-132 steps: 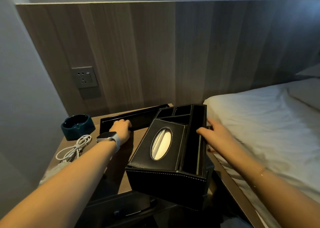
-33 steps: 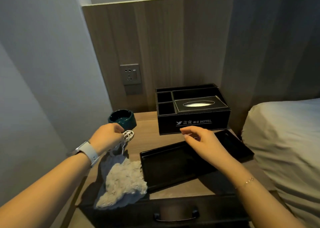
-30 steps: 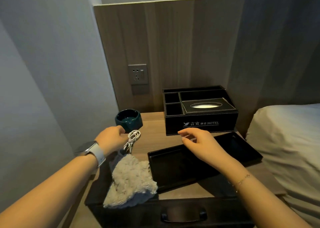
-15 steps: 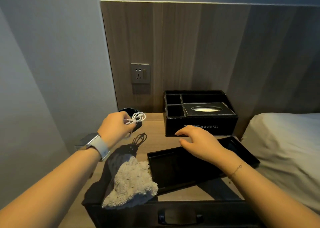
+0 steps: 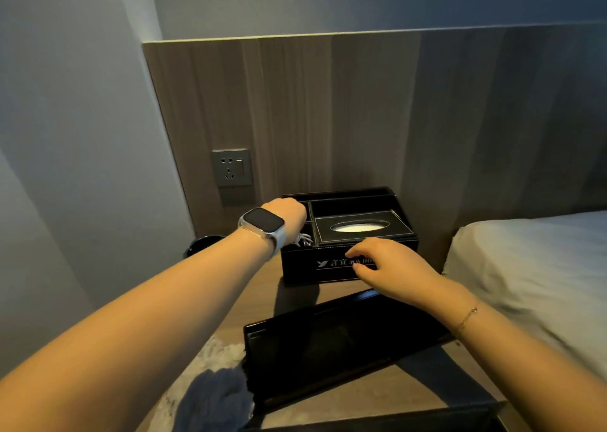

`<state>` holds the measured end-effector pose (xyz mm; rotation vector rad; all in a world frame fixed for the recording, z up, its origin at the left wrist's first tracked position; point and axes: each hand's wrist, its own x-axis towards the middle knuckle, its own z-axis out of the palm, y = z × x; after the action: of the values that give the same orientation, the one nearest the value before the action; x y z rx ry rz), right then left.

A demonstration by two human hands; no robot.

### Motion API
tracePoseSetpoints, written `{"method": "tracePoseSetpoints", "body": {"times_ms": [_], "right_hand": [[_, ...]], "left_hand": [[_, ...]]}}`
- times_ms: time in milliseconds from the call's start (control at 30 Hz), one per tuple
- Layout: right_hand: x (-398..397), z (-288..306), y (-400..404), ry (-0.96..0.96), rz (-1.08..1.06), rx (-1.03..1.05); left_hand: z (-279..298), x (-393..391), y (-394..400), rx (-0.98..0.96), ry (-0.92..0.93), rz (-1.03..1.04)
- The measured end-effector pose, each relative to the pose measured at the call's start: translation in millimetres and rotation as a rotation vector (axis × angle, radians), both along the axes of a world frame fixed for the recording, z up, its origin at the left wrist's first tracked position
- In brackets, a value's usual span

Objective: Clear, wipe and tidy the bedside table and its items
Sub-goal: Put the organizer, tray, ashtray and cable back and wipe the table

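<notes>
a: what takes up most of the view?

b: a wood-grain headboard panel (image 5: 361,113) across the back, a plain wall to its left, and a white bed (image 5: 532,267) at the right edge. below the panel sits the wooden table (image 5: 410,385), with a dark drawer front just showing at the bottom edge.

a: and on the table?

b: a flat black tray (image 5: 328,346) lies at the front, set at an angle. behind it, against the panel, stands a black organiser box (image 5: 328,269) with white hotel lettering on its front, a tissue slot on top and open compartments along its back and left side. a pale fluffy cloth (image 5: 210,389) lies just left of the tray, its near part in blue shadow. a dark round ashtray (image 5: 203,244) sits at the back left, mostly hidden by the forearm.

a: the hands?

b: the left hand (image 5: 289,213), with a smartwatch (image 5: 262,224) on the wrist, reaches over the left compartments of the box. its fingers curl downward round a white cable (image 5: 303,239); only a few loops show under the wrist, at the front-left compartment. whether the loops rest inside it or hang just above, i cannot tell.

a: the right one?

b: the right hand (image 5: 391,264), a thin bracelet (image 5: 466,316) on its wrist, hovers in front of the box lettering, above the tray's far edge. its fingers are relaxed, lightly bent, holding nothing. i cannot tell if the fingertips touch the box.

a: anything smaller?

b: a grey wall socket (image 5: 232,168) on the panel, above the ashtray.
</notes>
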<state>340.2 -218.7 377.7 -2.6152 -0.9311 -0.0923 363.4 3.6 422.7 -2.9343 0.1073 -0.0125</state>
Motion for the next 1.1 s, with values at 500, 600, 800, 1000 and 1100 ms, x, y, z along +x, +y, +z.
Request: {"method": "tracePoseSetpoints", "body": {"times_ms": [500,600,800,1000,1100], "right_hand": [[-56,-33,7,0.073,0.350,-0.218],[-73,-42,3,0.063,0.379,-0.244],[-82,-70,-11,-0.206,0.384,-0.288],[-90,-71,-4,-0.285,0.339,-0.219],[-91,-48,-1,-0.176,0.251,-0.106]], "left_hand": [[-76,-60,139,-0.421,-0.098,0.431],[-105,-61,152,-0.448,-0.113,0.380],[-120,-70,148,-0.565,-0.323,0.319],[-97,-131,138,-0.759,-0.587,0.315],[-83,-173,146,-0.813,-0.592,0.304]]}}
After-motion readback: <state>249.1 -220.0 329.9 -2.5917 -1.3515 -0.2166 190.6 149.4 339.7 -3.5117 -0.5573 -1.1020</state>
